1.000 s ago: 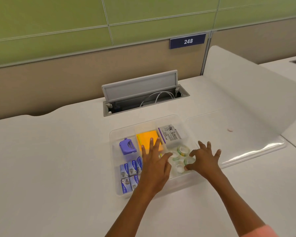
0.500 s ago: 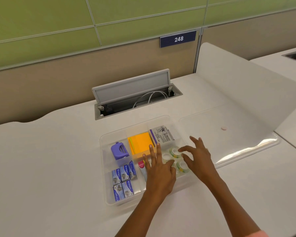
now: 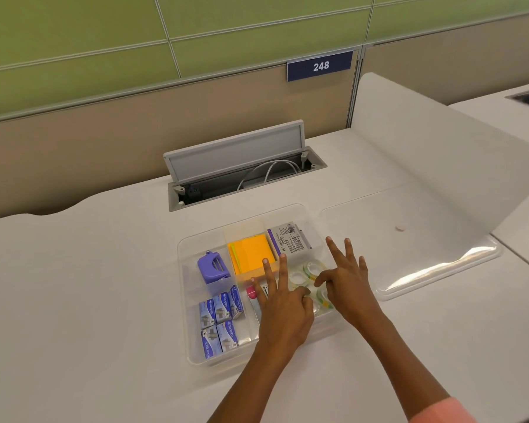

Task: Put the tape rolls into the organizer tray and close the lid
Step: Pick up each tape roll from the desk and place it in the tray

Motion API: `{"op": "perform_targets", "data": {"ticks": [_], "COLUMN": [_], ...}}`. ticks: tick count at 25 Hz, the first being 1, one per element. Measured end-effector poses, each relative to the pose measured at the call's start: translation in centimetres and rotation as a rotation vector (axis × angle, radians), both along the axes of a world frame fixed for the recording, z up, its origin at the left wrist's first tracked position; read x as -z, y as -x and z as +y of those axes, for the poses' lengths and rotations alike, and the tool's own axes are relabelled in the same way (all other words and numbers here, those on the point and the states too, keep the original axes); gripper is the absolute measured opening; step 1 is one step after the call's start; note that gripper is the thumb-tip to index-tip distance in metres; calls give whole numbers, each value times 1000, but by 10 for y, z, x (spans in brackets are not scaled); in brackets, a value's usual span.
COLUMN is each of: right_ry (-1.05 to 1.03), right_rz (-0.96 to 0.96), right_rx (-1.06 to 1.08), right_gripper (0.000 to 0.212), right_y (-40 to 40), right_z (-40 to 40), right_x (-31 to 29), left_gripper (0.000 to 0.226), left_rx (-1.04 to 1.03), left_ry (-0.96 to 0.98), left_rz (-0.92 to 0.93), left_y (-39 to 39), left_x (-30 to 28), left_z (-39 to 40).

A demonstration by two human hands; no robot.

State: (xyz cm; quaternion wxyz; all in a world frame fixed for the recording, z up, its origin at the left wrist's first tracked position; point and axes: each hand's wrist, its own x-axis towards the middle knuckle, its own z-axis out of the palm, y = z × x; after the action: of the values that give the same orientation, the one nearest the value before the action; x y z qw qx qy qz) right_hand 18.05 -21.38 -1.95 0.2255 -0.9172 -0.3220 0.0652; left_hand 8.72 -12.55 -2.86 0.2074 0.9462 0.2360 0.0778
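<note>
Left hand (image 3: 283,312): palm down over the middle of the organizer tray (image 3: 187,303); two fingers (image 3: 281,270) stretched out straight toward the orange pad, the rest curled down by the tape rolls; whether they pinch a roll I cannot tell
Right hand (image 3: 347,283): spread wide above the right front compartment, gripping nothing; fingertips bent down near the rolls
Tape rolls (image 3: 310,269): clear rolls with green cores, lying inside the right front compartment, between and under the two hands
Lid (image 3: 434,254): clear, lying open on the tabletop (image 3: 89,285), just beside the tray on its right
Writing: blue wall plate (image 3: 319,66) reads "248"; small blue boxes (image 3: 219,323) at front left carry print too small to read; white packet label (image 3: 289,242) illegible
Other contents: orange sticky pad (image 3: 251,257); purple punch (image 3: 211,267)
</note>
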Motion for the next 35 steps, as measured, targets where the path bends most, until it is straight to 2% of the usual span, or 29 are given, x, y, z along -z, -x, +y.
{"op": "perform_targets", "data": {"ticks": [15, 31, 33, 35], "right_ry": [-13, -65, -53, -126], "right_rz": [42, -3, 10, 60], "right_rx": [30, 49, 48, 56], "right_gripper": [16, 20, 21, 23], "right_y": [-1, -3, -3, -2], "right_z": [-1, 0, 0, -1], "right_x": [3, 11, 12, 9], "left_gripper": [51, 52, 51, 50], "left_rx": [3, -7, -8, -9], "left_ry": [26, 30, 29, 27], "left_rz": [56, 30, 6, -17], "left_y": [2, 3, 3, 4], "left_x": [-6, -4, -2, 0], "left_z": [0, 1, 2, 2]}}
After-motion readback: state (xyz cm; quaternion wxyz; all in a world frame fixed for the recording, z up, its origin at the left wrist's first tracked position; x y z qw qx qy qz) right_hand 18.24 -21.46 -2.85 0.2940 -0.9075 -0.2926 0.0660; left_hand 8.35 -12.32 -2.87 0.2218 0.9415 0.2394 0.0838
